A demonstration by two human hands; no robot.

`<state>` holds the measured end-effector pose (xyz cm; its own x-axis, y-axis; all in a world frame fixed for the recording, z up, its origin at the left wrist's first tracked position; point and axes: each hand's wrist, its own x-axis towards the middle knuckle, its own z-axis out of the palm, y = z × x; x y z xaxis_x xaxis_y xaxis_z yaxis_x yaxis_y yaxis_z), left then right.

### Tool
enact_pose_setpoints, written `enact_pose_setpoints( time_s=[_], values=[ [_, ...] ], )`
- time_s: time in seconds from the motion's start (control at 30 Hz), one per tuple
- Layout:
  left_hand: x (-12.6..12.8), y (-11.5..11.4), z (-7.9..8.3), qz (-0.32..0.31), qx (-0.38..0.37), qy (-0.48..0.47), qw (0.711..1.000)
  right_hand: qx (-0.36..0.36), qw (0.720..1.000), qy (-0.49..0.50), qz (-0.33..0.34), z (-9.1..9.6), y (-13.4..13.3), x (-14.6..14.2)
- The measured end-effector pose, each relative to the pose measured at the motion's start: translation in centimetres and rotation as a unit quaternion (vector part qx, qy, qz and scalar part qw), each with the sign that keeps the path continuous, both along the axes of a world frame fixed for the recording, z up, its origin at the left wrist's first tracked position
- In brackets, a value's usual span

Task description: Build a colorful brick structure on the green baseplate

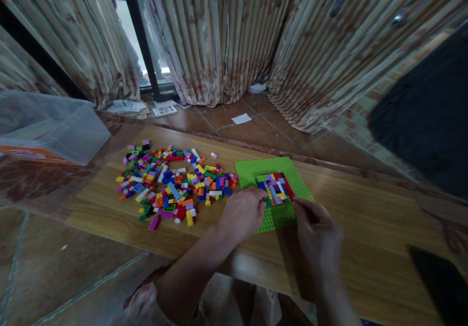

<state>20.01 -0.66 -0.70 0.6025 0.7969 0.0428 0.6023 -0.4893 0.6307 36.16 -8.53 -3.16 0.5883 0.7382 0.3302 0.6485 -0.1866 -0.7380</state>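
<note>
A green baseplate lies on a wooden board, with a patch of coloured bricks built on its middle. My left hand rests on the plate's near left corner, fingers curled down with the tips at the edge of the brick patch. My right hand sits at the plate's near right edge, fingers bent inward toward the bricks; whatever it pinches is hidden. A loose pile of small coloured bricks spreads to the left of the plate.
A clear plastic box stands at the far left. Striped curtains hang behind the board, with papers on the tiled floor below them. A dark object fills the right side and another dark shape lies at the near right.
</note>
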Motion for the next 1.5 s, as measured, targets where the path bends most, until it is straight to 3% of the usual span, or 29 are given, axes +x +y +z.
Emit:
enact_pose_setpoints(
  time_s=[0.17, 0.3, 0.67, 0.87, 0.97, 1.1, 1.23, 1.5],
  values=[
    [0.1, -0.1, 0.0, 0.001, 0.000, 0.007, 1.000, -0.002, 0.991, -0.126, 0.051, 0.1, -0.1, -0.4],
    [0.0, -0.1, -0.1, 0.005, -0.001, 0.004, 1.000, -0.008, 0.984, -0.172, 0.051, -0.2, -0.1, -0.6],
    [0.0, -0.1, -0.1, 0.002, 0.000, -0.004, 1.000, -0.023, 0.980, -0.183, 0.070, -0.5, 0.3, -1.1],
    [-0.4, 0.5, -0.2, 0.032, 0.005, -0.068, 0.997, 0.035, 0.981, -0.186, 0.037, 0.6, -0.4, -2.6],
    [-0.8, 1.3, -0.1, 0.081, 0.004, -0.100, 0.992, 0.033, 0.973, -0.195, 0.119, 0.8, -0.8, -4.6],
    [-1.5, 2.1, 0.2, 0.123, 0.004, -0.087, 0.989, -0.047, 0.952, -0.230, 0.196, 0.3, -1.1, -6.3],
    [-1.7, 2.2, 0.3, 0.118, 0.006, -0.074, 0.990, -0.072, 0.952, -0.247, 0.166, 0.0, -1.3, -5.0],
    [-1.7, 2.1, 0.1, 0.088, 0.016, -0.082, 0.993, -0.110, 0.963, -0.193, 0.155, -0.2, -2.5, 1.6]
  ],
)
